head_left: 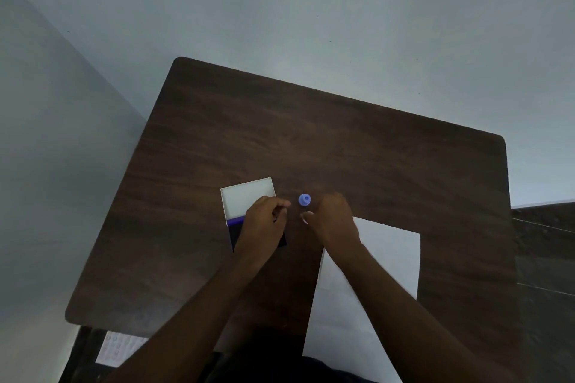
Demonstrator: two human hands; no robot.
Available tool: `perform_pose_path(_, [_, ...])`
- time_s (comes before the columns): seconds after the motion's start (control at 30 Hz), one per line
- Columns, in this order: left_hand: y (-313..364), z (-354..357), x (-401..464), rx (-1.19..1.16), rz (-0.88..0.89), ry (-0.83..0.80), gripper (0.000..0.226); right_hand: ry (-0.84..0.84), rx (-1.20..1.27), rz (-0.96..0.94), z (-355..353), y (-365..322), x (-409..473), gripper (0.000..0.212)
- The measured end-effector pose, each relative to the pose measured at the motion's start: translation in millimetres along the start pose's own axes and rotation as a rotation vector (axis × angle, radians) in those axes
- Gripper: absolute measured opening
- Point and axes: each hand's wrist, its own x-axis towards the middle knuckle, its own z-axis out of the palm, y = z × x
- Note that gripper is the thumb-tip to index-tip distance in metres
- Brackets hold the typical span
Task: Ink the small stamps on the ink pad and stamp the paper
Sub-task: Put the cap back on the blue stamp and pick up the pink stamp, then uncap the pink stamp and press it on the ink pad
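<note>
A small blue stamp (pixel 304 199) stands upright on the dark wooden table (pixel 311 140), between my two hands. My left hand (pixel 264 224) hovers over the open ink pad (pixel 236 228), whose white lid (pixel 247 196) is folded back; its fingers are curled and whether they hold anything I cannot tell. My right hand (pixel 333 221) rests just right of the stamp, fingers bent, thumb tip close below the stamp but apart from it. The white paper (pixel 385 258) lies under my right forearm, at the table's near right.
The table stands against pale walls at the back and left. A white sheet with small round shapes (pixel 119 348) lies below the table's near left edge. Dark floor tiles (pixel 544 258) show on the right.
</note>
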Motion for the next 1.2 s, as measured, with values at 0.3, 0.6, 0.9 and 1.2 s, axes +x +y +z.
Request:
perform_pose_path(0.3, [-3.7,0.2,-6.1,0.016,-0.013,-0.035,0.021,-0.027,0.025,0.127,15.3,-3.3,-4.3,0.022])
perform_pose_path(0.6, [10.8,-12.5,-20.7,-0.09,0.021,-0.012,0.03,0.055,0.349,0.025,-19.8,0.4,-31.6,0.02])
perform_pose_path(0.9, [26.7,-31.1,-43.7,-0.309,0.012,-0.096,0.033,-0.087,0.883,-0.057,-46.2,-5.4,-70.6,0.015])
perform_pose_path(1.2, [29.7,-47.9,-60.4,-0.288,0.13,-0.002,0.045,-0.246,1.175,0.122,-39.4,-13.5,-87.8,0.01])
